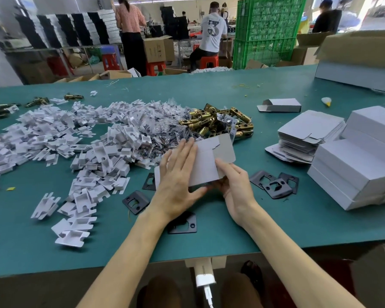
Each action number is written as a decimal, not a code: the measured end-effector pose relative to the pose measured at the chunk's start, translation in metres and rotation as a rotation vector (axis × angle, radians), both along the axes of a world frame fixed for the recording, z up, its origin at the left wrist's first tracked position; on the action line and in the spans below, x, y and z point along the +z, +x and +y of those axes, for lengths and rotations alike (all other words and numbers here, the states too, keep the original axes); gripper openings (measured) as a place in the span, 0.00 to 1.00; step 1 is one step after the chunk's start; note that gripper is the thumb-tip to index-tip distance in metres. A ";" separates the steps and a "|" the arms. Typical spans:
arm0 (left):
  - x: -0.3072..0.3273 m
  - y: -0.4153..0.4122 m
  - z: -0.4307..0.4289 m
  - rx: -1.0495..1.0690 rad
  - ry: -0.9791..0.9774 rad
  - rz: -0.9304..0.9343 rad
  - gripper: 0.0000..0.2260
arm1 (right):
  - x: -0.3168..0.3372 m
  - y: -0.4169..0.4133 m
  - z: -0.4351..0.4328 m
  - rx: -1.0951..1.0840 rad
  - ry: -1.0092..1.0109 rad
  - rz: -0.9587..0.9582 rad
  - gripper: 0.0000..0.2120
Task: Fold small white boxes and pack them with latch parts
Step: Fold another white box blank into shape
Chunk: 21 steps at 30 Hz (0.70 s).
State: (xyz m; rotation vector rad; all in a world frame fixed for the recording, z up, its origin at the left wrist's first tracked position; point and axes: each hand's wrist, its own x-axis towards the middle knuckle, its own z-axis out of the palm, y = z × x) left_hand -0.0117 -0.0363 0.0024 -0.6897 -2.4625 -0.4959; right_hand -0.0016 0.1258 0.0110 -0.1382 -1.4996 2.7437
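A small white box is held just above the green table, its end flaps open toward the far side. My left hand lies on its left side with straight fingers, thumb under the near edge. My right hand holds the box's right near end, thumb on top and fingers curled beneath. Brass latch bolts lie in a heap just beyond the box. Black strike plates lie to the right, another black strike plate to the left. White folded inserts spread over the left.
Flat box blanks are stacked at right, beside stacks of finished white boxes. One folded box lies farther back. Clear bags of small parts mix with the inserts. People work beyond the table near green crates.
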 end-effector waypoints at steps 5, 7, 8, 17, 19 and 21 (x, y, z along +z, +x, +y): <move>0.000 0.000 -0.002 0.121 0.120 0.042 0.47 | -0.002 0.000 -0.001 0.031 0.051 0.022 0.05; 0.000 0.000 0.000 0.139 0.106 0.066 0.49 | -0.002 0.000 -0.001 0.019 0.051 0.025 0.05; 0.001 0.000 0.001 0.133 0.095 0.093 0.49 | -0.003 -0.001 -0.001 0.010 0.057 0.032 0.04; 0.003 0.000 -0.001 0.103 0.014 0.117 0.50 | -0.012 -0.002 -0.001 -0.179 0.295 0.145 0.06; 0.004 0.001 -0.001 0.095 0.009 0.121 0.50 | -0.012 -0.002 0.000 -0.196 0.318 0.146 0.05; 0.004 0.001 -0.001 0.092 0.013 0.123 0.49 | -0.011 -0.003 -0.001 -0.195 0.311 0.141 0.05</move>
